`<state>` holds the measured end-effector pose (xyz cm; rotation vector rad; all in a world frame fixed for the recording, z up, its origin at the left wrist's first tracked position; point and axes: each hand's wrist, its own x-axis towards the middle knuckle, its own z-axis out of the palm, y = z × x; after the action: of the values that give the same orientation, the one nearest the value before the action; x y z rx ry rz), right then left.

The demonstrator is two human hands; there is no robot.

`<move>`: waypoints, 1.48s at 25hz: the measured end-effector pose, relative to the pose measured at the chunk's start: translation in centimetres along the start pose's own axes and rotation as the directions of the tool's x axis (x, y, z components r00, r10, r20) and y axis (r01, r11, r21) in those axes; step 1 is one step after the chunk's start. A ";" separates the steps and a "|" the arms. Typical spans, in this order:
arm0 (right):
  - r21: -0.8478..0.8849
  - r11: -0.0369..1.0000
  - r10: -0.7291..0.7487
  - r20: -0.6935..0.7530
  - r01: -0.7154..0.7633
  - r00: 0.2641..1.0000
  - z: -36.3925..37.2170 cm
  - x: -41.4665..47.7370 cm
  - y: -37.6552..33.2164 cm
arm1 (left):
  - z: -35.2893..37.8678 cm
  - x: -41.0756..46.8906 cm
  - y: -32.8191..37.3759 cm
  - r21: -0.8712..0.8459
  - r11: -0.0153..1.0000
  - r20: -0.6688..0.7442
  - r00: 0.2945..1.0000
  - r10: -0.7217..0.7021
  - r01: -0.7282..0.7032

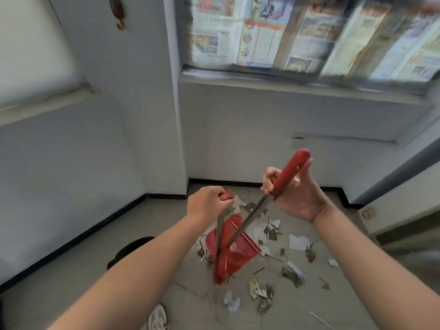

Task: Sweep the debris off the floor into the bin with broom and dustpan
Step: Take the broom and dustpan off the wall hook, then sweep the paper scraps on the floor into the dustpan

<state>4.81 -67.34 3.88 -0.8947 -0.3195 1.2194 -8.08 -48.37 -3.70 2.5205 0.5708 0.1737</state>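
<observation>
My left hand (207, 203) is closed round the red grip of a broom, whose metal shaft runs down to a red broom head (219, 270) on the floor. Fingers of my right hand (297, 194) curl round a long red handle (289, 173), palm toward me. Its shaft slants down to a red dustpan (240, 250) lying flat beside the broom head. Debris (295, 242) of paper scraps and dry leaves is scattered on the grey floor around and to the right of the pan. A dark round object (129, 250), possibly the bin, shows behind my left forearm.
White walls with a black skirting close in a corner (166, 195) just beyond the debris. A window covered with newspaper (285, 34) is above. My white shoe (157, 317) is at the bottom. A door or panel edge (392, 217) stands at the right.
</observation>
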 end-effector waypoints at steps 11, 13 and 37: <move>0.292 0.788 0.613 -0.453 -0.541 0.647 -6.9 -12.6 14.1 | 8.0 -9.9 2.0 0.184 0.979 -0.047 0.996 -0.081 0.089; 0.462 0.712 0.699 -0.397 -0.529 0.595 -6.7 -12.5 16.9 | 8.3 -10.9 1.2 0.195 0.979 0.011 0.998 -0.068 0.064; -0.526 0.340 0.202 -0.768 -0.779 0.607 -15.5 -9.7 13.8 | 9.7 -6.9 4.1 -0.347 0.596 0.321 0.689 -0.650 0.724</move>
<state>2.26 -81.69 -13.74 -2.3838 -0.0650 1.2691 -10.52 -59.09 -9.71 1.6781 1.2419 -0.1792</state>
